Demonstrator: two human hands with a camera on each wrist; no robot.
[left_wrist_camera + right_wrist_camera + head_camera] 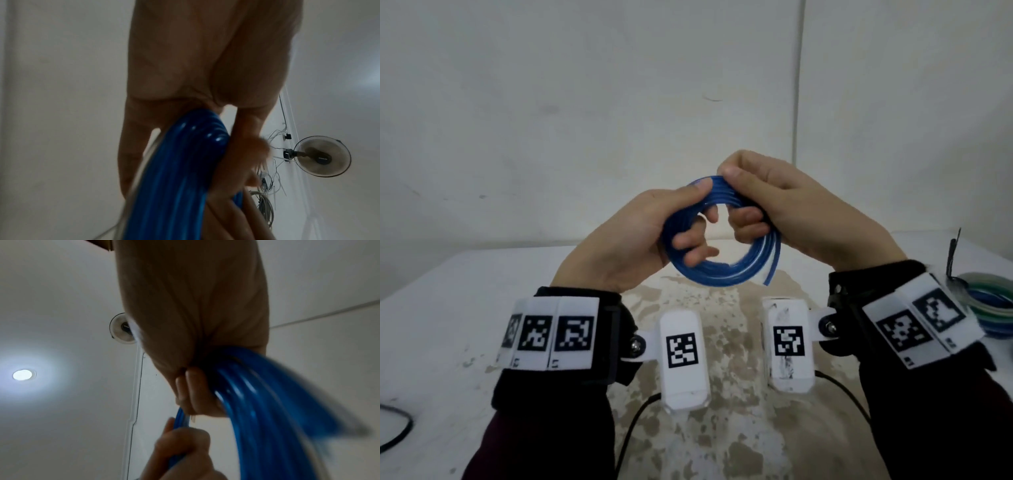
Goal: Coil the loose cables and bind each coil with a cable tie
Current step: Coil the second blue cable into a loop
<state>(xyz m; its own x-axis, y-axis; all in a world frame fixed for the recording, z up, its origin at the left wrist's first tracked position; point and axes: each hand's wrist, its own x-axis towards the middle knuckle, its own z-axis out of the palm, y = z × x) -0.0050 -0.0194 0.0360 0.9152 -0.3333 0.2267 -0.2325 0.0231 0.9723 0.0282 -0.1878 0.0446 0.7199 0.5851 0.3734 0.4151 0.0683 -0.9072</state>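
Blue cable [717, 240] sits wound in a ring above the table [448, 308], its cut end sticking out. The left hand [640, 236] and right hand [784, 202] both clasp it. Coiling looks done; next comes fetching a tie without loosening the loops.

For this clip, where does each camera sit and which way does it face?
Head: on the head, facing forward and down at both hands, left hand and right hand, gripping the blue cable coil above the table.
Left wrist: looks up along the palm at a wall fan.
Right wrist: looks up at a ceiling light.
All share the coil.
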